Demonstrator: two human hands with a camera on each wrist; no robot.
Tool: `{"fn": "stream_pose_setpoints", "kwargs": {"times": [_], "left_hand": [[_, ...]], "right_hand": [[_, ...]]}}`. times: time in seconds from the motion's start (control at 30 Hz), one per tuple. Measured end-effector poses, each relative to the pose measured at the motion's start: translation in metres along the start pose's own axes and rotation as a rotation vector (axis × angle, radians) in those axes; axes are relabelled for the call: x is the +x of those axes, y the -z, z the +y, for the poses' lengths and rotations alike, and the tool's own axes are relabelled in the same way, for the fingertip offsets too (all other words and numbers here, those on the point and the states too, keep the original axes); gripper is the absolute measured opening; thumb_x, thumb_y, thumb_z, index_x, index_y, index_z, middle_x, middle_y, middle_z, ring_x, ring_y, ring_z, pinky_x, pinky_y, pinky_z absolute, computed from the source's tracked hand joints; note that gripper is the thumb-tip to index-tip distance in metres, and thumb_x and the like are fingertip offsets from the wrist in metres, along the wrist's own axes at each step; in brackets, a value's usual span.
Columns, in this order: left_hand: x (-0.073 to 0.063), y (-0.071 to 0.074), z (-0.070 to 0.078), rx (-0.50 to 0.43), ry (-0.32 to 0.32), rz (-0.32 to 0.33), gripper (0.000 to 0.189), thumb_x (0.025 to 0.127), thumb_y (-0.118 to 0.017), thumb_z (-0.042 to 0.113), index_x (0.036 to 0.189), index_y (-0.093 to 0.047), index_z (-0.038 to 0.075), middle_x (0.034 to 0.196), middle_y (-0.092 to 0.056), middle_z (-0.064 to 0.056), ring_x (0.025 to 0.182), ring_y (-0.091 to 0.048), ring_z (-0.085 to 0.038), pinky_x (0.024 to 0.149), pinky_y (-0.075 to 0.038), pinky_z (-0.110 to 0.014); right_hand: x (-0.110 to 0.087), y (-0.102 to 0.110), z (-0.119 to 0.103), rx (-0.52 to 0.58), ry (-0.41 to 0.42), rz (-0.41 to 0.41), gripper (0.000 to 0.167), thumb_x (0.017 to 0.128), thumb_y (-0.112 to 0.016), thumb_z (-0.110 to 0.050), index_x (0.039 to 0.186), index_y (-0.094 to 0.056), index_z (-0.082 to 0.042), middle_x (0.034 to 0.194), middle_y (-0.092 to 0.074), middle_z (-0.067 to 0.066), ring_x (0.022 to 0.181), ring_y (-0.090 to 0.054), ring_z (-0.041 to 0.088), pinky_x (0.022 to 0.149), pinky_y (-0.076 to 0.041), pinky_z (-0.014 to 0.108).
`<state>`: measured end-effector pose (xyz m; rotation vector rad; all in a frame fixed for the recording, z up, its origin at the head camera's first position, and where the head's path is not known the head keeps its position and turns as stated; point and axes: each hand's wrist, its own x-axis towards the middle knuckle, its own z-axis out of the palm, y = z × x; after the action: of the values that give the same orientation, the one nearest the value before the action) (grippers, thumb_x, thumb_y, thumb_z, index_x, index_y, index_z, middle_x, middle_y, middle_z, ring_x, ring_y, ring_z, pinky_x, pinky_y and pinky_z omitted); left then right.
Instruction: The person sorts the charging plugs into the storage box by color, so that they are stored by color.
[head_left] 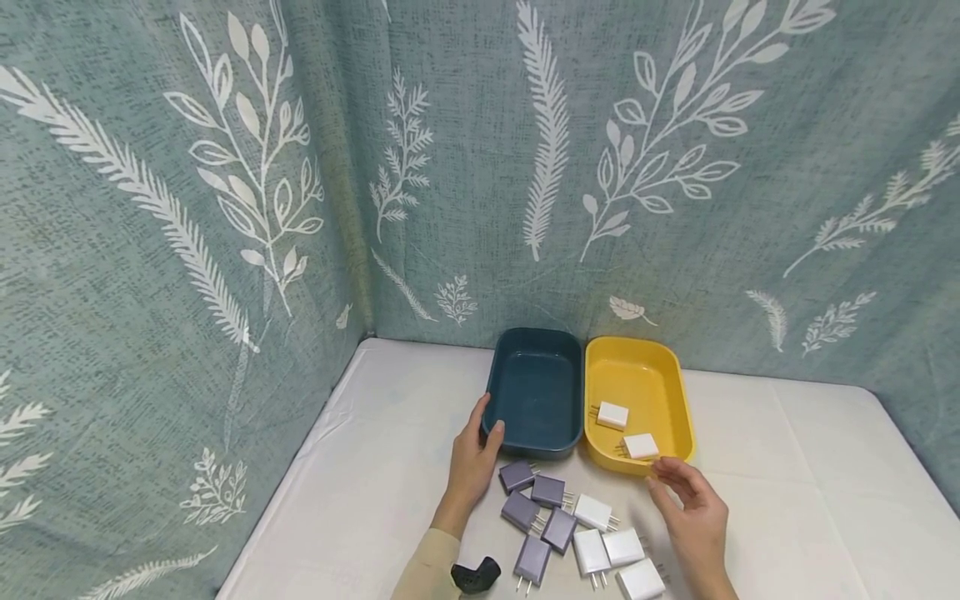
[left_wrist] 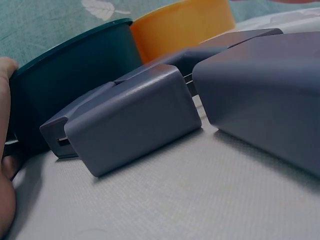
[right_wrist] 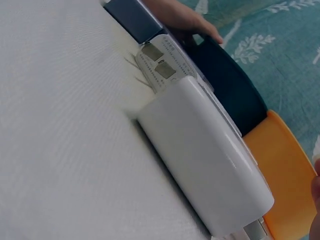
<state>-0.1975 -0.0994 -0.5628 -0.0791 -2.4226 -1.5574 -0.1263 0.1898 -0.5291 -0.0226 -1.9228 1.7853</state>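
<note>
A dark blue bin (head_left: 536, 450) stands at the back of the table, its inside bare. At its near left corner my left hand (head_left: 470, 462) holds on, thumb on the front and fingers along the side. Touching that bin is a yellow bin (head_left: 684, 400) with two white charger plugs (head_left: 613, 415) lying in it. My right hand (head_left: 693, 508) pinches the yellow bin's near right rim with thumb and bent fingers. Between my hands lie several purple-grey charger plugs (head_left: 532, 558) and several white charger plugs (head_left: 591, 552), prongs pointing various ways.
A black curved object (head_left: 476, 575) is by my left sleeve (head_left: 427, 567). White cloth (head_left: 787, 500) covers the table, and patterned green curtains (head_left: 480, 167) hang behind it and on the left. The purple-grey plugs (left_wrist: 140, 120) loom close in the left wrist view.
</note>
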Motion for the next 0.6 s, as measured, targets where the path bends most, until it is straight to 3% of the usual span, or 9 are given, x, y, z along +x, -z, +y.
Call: {"fn": "stream_pose_setpoints", "kwargs": {"times": [0.33, 0.6], "left_hand": [[0.0002, -0.0003, -0.0011, 0.006, -0.011, 0.003, 0.055, 0.1, -0.051, 0.038, 0.15, -0.037, 0.023, 0.152, -0.044, -0.006, 0.141, -0.042, -0.024, 0.116, -0.035, -0.045], [0.0, -0.0001, -0.0012, 0.004, -0.01, 0.001, 0.054, 0.1, -0.05, 0.038, 0.151, -0.036, 0.024, 0.152, -0.044, -0.006, 0.141, -0.042, -0.025, 0.116, -0.035, -0.045]], "right_hand": [[-0.0045, -0.0002, 0.0013, -0.082, -0.084, -0.012, 0.037, 0.074, -0.07, 0.02, 0.108, -0.064, 0.009, 0.097, -0.068, -0.012, 0.09, -0.067, -0.001, 0.083, -0.055, 0.015], [-0.009, -0.0021, 0.0056, -0.063, -0.154, -0.047, 0.038, 0.073, -0.07, 0.02, 0.109, -0.063, 0.009, 0.098, -0.07, -0.004, 0.09, -0.067, 0.001, 0.082, -0.055, 0.015]]}}
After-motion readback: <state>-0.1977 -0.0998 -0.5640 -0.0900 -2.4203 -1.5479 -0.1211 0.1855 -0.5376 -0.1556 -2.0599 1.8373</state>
